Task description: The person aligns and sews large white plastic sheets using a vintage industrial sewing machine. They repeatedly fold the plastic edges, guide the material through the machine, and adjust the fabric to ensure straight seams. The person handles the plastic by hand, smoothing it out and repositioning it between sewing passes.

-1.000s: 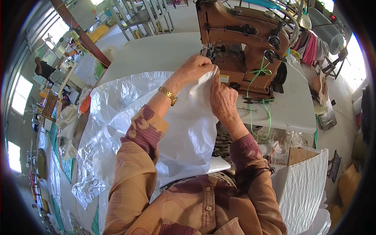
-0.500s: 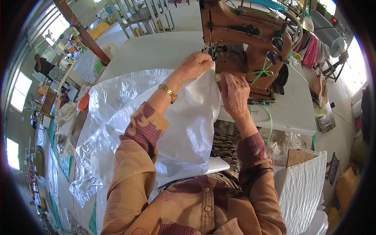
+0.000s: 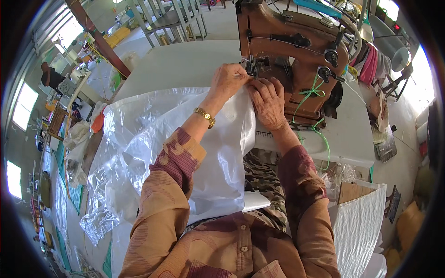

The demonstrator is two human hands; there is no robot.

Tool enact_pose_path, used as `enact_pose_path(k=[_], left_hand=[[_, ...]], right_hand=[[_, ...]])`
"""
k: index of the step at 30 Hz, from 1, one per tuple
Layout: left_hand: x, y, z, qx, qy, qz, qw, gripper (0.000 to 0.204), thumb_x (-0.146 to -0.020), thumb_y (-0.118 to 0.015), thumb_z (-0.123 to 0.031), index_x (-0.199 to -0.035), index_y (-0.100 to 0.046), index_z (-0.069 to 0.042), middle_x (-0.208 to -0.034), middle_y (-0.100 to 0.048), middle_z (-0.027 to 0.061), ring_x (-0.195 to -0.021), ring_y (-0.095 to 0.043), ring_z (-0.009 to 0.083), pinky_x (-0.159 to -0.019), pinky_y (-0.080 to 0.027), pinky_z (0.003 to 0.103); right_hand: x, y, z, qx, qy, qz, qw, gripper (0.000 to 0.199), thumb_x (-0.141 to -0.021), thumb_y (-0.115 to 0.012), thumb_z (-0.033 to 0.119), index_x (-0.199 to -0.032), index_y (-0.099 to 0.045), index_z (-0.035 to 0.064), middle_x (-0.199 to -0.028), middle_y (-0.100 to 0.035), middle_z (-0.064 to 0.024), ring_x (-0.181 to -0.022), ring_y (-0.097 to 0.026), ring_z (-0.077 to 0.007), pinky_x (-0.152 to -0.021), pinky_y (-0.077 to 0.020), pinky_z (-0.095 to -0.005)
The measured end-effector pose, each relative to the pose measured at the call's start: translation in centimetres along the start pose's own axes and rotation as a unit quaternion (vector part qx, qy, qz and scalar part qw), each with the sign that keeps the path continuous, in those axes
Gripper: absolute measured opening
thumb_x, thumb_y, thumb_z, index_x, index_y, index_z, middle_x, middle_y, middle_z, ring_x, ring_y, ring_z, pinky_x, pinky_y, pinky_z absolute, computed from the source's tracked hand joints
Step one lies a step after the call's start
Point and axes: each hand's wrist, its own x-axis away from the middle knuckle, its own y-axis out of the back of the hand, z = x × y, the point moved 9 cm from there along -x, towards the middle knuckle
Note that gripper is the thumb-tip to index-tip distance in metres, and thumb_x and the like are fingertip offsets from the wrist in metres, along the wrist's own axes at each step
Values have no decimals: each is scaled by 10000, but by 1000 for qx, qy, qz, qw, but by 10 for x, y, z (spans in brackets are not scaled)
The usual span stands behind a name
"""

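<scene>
A brown sewing machine (image 3: 289,44) stands at the far right of a white table. In front of its needle, my left hand (image 3: 228,82) pinches the edge of a large white plastic sheet or bag (image 3: 222,139). My right hand (image 3: 269,103) is beside it, fingers bent over the same edge, with the fingertips of both hands close together. The sheet hangs from there over the table's near edge and across my lap, spreading left. A gold watch (image 3: 205,117) is on my left wrist. What lies under the fingertips is hidden.
The white table (image 3: 171,60) reaches left and behind the machine. Green string (image 3: 311,91) is tied to the machine. A box with a white woven covering (image 3: 357,227) stands at the near right. Metal chairs (image 3: 171,21) are beyond the table; another person (image 3: 52,76) is at the far left.
My right hand has moved left and up to meet my left hand at the sheet's edge. The sheet's right edge has shifted slightly left.
</scene>
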Motion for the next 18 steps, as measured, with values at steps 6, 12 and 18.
enact_pose_path(k=[6,12,18], left_hand=[[4,7,9,85,13,35,996,175,-806,-710,-108,-907,-613,-3,-754,-672,99,-710,-647,182,-644,-503,322],[-3,-10,36,147,50,-6,988,152,-812,-674,-47,-933,-593,-5,-736,-618,49,-704,-580,114,-615,-472,289],[-7,-9,41,49,86,-56,994,137,-789,-653,-45,-913,-612,-6,-790,-661,97,-727,-622,175,-651,-491,319]], right_hand=[[-1,-2,1,28,-8,7,1000,267,-786,-607,151,-1045,-591,89,-1149,-601,-33,-1117,-569,-207,-1019,-376,-502],[-2,-11,-3,56,-44,46,996,306,-823,-575,150,-1125,-580,102,-1182,-595,-19,-1151,-554,-204,-1052,-329,-518],[1,-18,-2,68,-53,60,994,345,-854,-542,152,-1198,-566,127,-1233,-568,-7,-1189,-529,-202,-1065,-289,-536]])
